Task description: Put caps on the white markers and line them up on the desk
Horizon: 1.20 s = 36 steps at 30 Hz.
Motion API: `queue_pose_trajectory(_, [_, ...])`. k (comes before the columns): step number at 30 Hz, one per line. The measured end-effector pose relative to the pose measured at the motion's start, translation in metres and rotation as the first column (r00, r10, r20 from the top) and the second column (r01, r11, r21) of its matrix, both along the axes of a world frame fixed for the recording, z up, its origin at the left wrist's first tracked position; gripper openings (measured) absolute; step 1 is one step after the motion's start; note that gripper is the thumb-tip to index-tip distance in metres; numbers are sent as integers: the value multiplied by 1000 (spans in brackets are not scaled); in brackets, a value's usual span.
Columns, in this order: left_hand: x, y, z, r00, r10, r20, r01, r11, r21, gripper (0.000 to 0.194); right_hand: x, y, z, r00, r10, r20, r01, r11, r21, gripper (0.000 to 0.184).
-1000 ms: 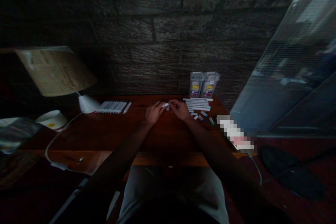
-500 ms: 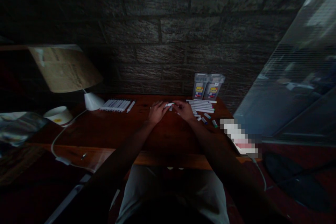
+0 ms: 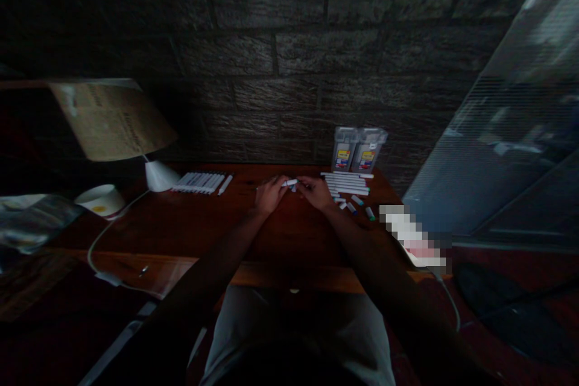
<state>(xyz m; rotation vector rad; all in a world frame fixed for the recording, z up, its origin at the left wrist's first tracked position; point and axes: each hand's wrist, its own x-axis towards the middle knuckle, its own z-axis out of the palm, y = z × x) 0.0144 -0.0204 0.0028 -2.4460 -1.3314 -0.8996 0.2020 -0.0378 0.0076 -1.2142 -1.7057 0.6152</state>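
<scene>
Between my two hands, over the middle of the wooden desk (image 3: 289, 235), is a white marker (image 3: 290, 182). My left hand (image 3: 270, 195) is closed on its left part. The fingers of my right hand (image 3: 317, 193) pinch at its right end, where a bit of green shows. Just under it is a small pale piece (image 3: 294, 189), too dim to name. Right of my right hand lies a stack of white markers (image 3: 347, 183) with coloured ends. Several loose marker caps (image 3: 351, 208) are scattered in front of that stack.
A neat row of markers (image 3: 201, 181) lies on the left, near a lamp (image 3: 160, 176) and a white bowl (image 3: 102, 202). Two clear plastic cases (image 3: 359, 151) stand against the brick wall (image 3: 289, 60). A blurred-out object (image 3: 414, 235) with a cable sits at the right edge.
The marker has shifted slightly left and down, and more of it shows between my fingers. Both hands stay in nearly the same place.
</scene>
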Motion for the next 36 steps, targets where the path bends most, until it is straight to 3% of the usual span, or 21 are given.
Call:
queue_pose_trajectory(9, [4, -7, 7, 996, -35, -84, 35, 999, -3, 24, 3, 3, -3, 993, 9, 117, -9, 1000, 5, 22])
queue_pose_trajectory(15, [3, -7, 9, 984, 106, -146, -114, 992, -49, 27, 0, 2, -4, 999, 20, -27, -20, 1000, 18, 26])
queue_pose_trajectory(18, [2, -5, 9, 973, 137, -185, -156, 984, -89, 27, -2, 2, -6, 998, 62, -25, -60, 997, 51, 26])
queue_pose_trajectory(28, [5, -10, 12, 973, 179, -148, -202, 966, -163, 34, -1, 2, -4, 997, -34, 71, 34, 999, -4, 21])
queue_pose_trajectory(36, [7, -14, 14, 977, 168, -129, -189, 967, -170, 49, 1, -1, -2, 996, 20, 92, -20, 1000, 4, 22])
